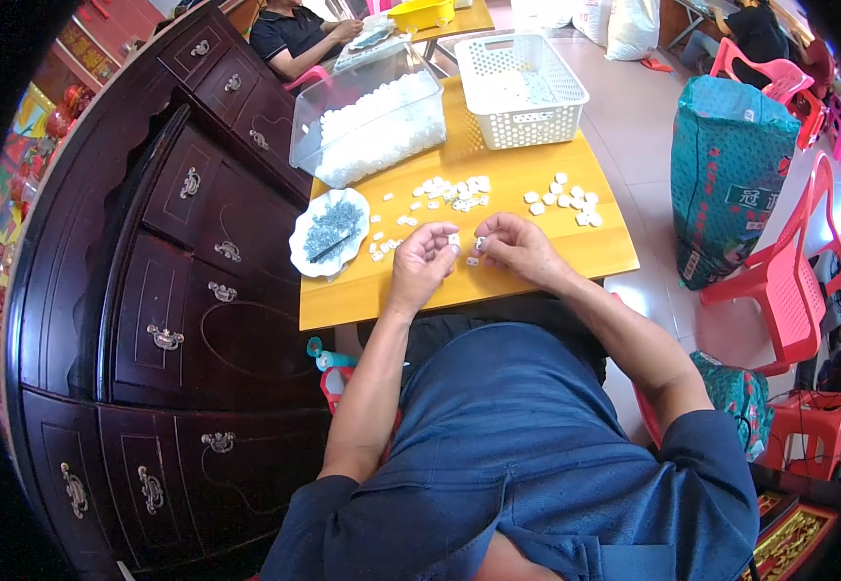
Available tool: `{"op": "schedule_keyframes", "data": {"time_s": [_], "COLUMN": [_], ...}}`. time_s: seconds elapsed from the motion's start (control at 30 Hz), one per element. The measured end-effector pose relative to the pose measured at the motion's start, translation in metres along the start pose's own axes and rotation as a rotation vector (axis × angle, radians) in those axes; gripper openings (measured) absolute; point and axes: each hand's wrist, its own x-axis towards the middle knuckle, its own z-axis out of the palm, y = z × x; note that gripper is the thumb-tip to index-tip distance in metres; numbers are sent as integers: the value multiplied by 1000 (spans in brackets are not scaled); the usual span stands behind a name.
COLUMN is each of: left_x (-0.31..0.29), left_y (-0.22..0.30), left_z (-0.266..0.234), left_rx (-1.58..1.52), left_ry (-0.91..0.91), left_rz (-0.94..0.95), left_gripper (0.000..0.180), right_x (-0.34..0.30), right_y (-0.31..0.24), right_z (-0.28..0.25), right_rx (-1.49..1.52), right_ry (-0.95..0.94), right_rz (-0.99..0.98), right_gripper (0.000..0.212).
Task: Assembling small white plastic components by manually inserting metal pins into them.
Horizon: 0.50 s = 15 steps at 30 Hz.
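Over the near edge of the yellow tabletop [556, 261], my left hand [423, 266] pinches a small white plastic piece [454, 239] between thumb and fingertips. Close beside it on the right, the fingers of my right hand [525, 248] are closed on another small white piece with dark spots [480, 243]. A similar small piece [472, 261] lies on the table below the fingertips. Beyond my hands is a loose heap of small white pieces [459, 192], and some are scattered to its left. Rounded white pieces [564, 198] form a separate group on the right.
A scalloped white dish [302, 232] of small clear bits, with a dark stick in it, sits at left. Behind stand a clear bin [309, 145] of white pieces and a white perforated basket [537, 129]. Dark drawers [164, 339] flank the left; a green bag [731, 174] and red chairs [779, 300], the right.
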Motion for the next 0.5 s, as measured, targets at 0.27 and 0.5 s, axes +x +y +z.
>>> {"op": "schedule_keyframes", "data": {"time_s": [0.27,0.5], "left_x": [0,-1], "left_y": [-6,-4], "left_z": [3,4], "left_rx": [37,63], "left_ry": [-23,-38], "left_rz": [26,20], "left_gripper": [27,25], "right_x": [-2,1], "right_y": [-4,2], "right_z": [3,1], "right_rx": [-38,-38], "right_ry": [-2,-33], "right_rz": [-15,-41], "right_gripper": [16,15]}}
